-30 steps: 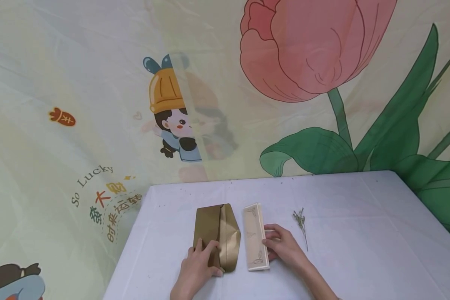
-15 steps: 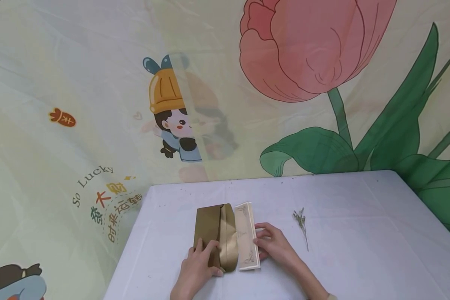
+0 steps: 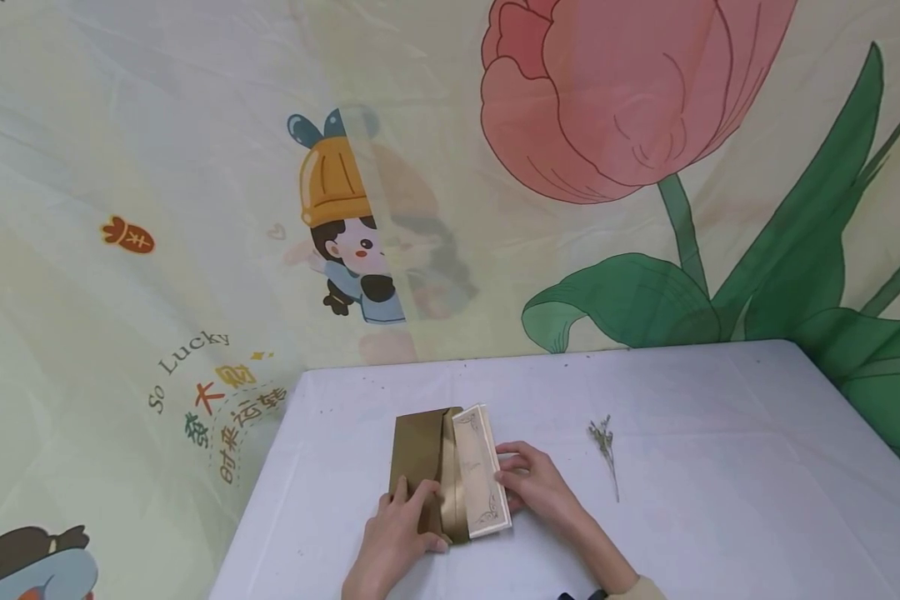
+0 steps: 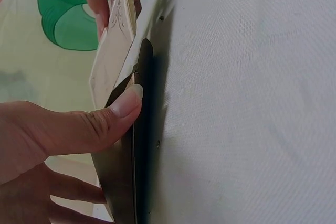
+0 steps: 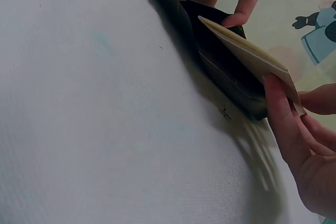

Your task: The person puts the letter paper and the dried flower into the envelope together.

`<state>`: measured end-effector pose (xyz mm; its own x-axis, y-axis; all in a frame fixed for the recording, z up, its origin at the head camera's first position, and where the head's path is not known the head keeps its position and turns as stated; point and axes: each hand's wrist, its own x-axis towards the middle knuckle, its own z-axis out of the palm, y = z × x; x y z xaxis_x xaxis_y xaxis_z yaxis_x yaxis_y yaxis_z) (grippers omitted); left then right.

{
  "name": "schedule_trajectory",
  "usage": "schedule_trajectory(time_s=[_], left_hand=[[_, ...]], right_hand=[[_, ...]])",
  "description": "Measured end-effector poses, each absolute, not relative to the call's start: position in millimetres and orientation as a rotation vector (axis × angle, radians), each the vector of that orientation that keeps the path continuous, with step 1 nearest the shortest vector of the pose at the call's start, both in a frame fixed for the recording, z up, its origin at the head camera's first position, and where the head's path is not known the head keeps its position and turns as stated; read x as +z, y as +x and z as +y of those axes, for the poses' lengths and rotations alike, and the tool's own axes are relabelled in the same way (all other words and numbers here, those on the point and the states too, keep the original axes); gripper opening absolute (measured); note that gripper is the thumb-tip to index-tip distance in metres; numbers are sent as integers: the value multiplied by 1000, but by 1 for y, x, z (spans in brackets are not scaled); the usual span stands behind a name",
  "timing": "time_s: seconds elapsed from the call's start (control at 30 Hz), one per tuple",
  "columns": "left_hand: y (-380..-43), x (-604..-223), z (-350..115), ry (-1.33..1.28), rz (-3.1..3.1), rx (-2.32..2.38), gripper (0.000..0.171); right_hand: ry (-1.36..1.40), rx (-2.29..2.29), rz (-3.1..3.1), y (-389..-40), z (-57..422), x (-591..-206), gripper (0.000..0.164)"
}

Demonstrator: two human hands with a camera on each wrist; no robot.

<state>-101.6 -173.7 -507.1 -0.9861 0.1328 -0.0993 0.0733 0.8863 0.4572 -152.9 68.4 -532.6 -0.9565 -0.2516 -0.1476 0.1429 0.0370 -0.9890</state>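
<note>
A gold-brown envelope (image 3: 418,442) lies on the table with its flap side toward the right. My left hand (image 3: 400,529) grips its near part; in the left wrist view the thumb (image 4: 123,106) presses the envelope's edge and the other fingers sit on the far side. The envelope's mouth gapes in the right wrist view. My right hand (image 3: 542,490) pinches a folded cream card (image 3: 482,475) with scroll-patterned corners by its right edge, thumb on one face and fingers on the other. The card is tilted, its left edge over the flap and at the mouth.
A small dried flower sprig (image 3: 605,454) lies on the white-covered table (image 3: 720,500), right of my right hand. Tiny dark crumbs are scattered toward the back edge. A printed curtain (image 3: 195,167) with a tulip and cartoon figures hangs behind the table.
My right hand has moved left with the card, from beside the envelope to over its flap, and the card has tilted. The left hand and envelope stay about where they were.
</note>
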Motion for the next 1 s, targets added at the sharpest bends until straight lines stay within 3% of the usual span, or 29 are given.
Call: schedule_trajectory(time_s=[1.0], left_hand=[[-104,-506,-171,98,2894,668,64]], right_hand=[[-122,-2025,1917,-152,37,-536,51]])
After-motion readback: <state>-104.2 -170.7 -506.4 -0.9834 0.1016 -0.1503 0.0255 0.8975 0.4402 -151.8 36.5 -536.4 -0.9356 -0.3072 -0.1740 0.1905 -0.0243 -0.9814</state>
